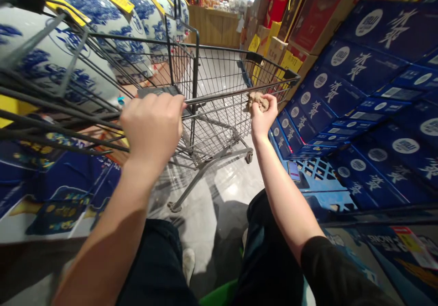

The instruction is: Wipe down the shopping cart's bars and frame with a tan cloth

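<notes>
A dark wire shopping cart point(219, 75) stands in front of me in a shop aisle. My left hand point(153, 124) is closed over the cart's near top rail at its left end. My right hand point(263, 113) is closed on a crumpled brown rag point(256, 101) and presses it against the same rail further right. The cart's basket looks bare inside. My knees in dark trousers show below, so I am low to the floor.
Large blue-and-white porcelain jars point(102, 18) with yellow tags line the left, above blue boxes point(58, 196). Stacked blue cartons point(369, 96) and a blue plastic pallet point(321, 178) fill the right. Red and brown boxes point(301, 14) stand further back. Glossy tiled floor point(219, 192) runs between.
</notes>
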{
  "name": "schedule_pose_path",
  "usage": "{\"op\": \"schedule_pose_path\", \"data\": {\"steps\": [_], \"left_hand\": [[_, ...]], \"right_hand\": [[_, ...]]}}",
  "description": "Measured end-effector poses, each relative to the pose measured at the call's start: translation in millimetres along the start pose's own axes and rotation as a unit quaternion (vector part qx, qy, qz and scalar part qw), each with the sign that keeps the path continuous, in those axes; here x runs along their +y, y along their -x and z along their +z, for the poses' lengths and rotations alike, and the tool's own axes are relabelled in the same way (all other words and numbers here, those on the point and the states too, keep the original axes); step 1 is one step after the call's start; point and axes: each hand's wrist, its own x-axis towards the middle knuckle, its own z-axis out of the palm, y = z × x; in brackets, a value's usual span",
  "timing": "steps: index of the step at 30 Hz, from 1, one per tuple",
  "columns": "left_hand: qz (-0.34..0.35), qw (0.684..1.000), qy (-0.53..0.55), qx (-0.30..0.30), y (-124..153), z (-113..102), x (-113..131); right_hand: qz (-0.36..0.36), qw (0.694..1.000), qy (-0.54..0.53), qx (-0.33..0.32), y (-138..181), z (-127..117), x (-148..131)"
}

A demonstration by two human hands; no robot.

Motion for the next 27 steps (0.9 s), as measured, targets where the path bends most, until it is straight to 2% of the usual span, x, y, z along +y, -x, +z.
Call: {"op": "schedule_pose_path", "data": {"steps": [2, 4, 7, 9, 12, 14, 18, 20, 22, 24, 27], "left_hand": [[0.024, 0.998, 0.033, 0.044, 0.8, 14.3, -1.0], [0.032, 0.996, 0.043, 0.069, 1.3, 24.6, -0.6], [0.047, 0.994, 0.000, 0.094, 2.1, 30.3, 3.1], [0.057, 0.992, -0.034, 0.110, 2.5, 29.9, 5.5], [0.060, 0.991, -0.061, 0.107, 2.5, 27.1, 8.0], [0.057, 0.993, -0.052, 0.092, 2.0, 25.2, 9.4], [0.043, 0.997, -0.017, 0.066, 1.1, 22.6, 11.0], [0.039, 0.997, -0.010, 0.068, 1.0, 22.3, 10.2], [0.039, 0.996, -0.006, 0.076, 1.1, 22.5, 8.5], [0.040, 0.996, -0.009, 0.080, 1.2, 23.0, 6.9], [0.043, 0.995, -0.021, 0.083, 1.6, 24.6, 6.7]], "right_hand": [[-0.014, 0.999, -0.022, -0.040, 19.4, 7.7, -20.5], [-0.058, 0.994, -0.046, -0.076, 42.5, 15.0, -45.9], [-0.128, 0.981, -0.076, -0.124, 58.1, 18.9, -68.1], [-0.129, 0.983, -0.080, -0.102, 49.1, 16.0, -64.1], [-0.061, 0.996, -0.055, -0.028, 25.8, 9.8, -43.3], [-0.034, 0.999, -0.037, -0.005, 21.3, 9.5, -36.3], [-0.111, 0.991, -0.037, -0.063, 50.8, 18.8, -56.6], [-0.150, 0.982, -0.053, -0.102, 66.8, 23.1, -70.1], [-0.172, 0.975, -0.063, -0.128, 69.9, 23.8, -73.6], [-0.166, 0.977, -0.058, -0.119, 58.2, 19.8, -64.2], [-0.076, 0.996, -0.039, -0.035, 27.4, 9.9, -35.9]]}}
